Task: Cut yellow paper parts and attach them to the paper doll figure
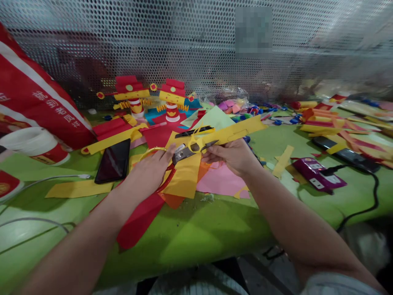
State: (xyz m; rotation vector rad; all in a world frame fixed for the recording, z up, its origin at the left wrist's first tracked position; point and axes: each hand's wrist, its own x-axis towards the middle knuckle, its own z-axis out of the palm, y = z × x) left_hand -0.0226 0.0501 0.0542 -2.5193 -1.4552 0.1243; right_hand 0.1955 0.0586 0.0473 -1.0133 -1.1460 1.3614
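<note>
My left hand (152, 170) is closed on a pair of scissors (182, 153) with red and yellow handles, their blades pointing right. My right hand (230, 155) pinches a strip of yellow paper (241, 130) that extends to the upper right. The scissor blades meet this paper around a curled, cut-out part just left of my right fingers. Below the hands lie more yellow paper (184, 180), a pink sheet (219, 180) and a red sheet (143, 221). How far the blades are apart is hard to make out.
Two red and yellow paper figures (173, 100) stand at the back before a perforated metal panel (196, 41). A black phone (113, 161) and a paper cup (37, 145) are on the left. On the right sit a purple power socket (319, 174) with a black cable and paper scraps.
</note>
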